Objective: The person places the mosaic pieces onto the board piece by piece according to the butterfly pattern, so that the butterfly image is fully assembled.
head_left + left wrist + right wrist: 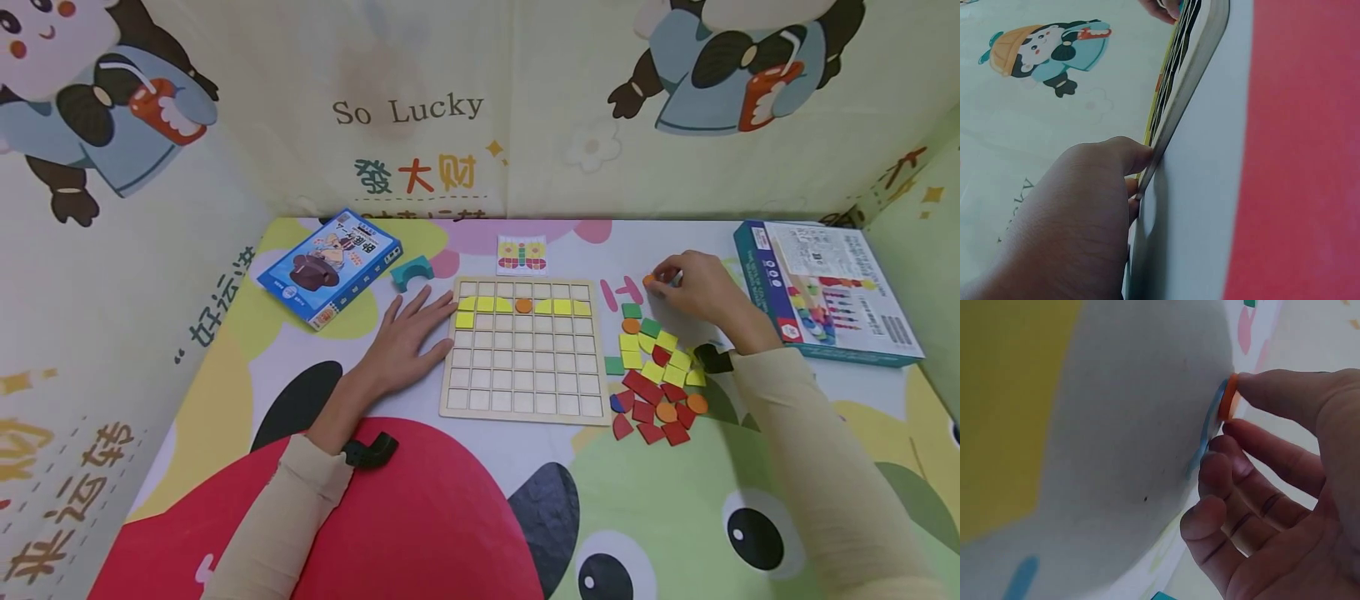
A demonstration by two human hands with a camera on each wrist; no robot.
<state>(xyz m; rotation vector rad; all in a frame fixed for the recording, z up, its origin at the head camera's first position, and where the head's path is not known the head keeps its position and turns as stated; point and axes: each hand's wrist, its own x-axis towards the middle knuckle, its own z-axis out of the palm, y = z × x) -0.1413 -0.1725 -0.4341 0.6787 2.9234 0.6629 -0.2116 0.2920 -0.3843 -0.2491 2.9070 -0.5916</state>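
Observation:
A wooden grid board (522, 362) lies flat at the table's middle. Its second row holds yellow pieces (486, 304) on both sides of an orange disc (524, 306), and one yellow square (465, 319) sits at the left of the row below. My left hand (408, 343) rests beside the board with fingers spread, thumb and fingertips touching its left edge. At the right, my right hand (693, 287) pinches another orange disc (1229, 397) between thumb and index finger, close to the tabletop. Below that hand lies a loose pile of red pieces (642, 387), yellow, green and orange ones.
A butterfly pattern card (522, 255) lies behind the board. To the left are a blue box (330, 268) and a teal arch-shaped piece (412, 272). A larger box (832, 292) lies at the far right, past the right hand. A patterned curtain (555, 150) stands behind the table.

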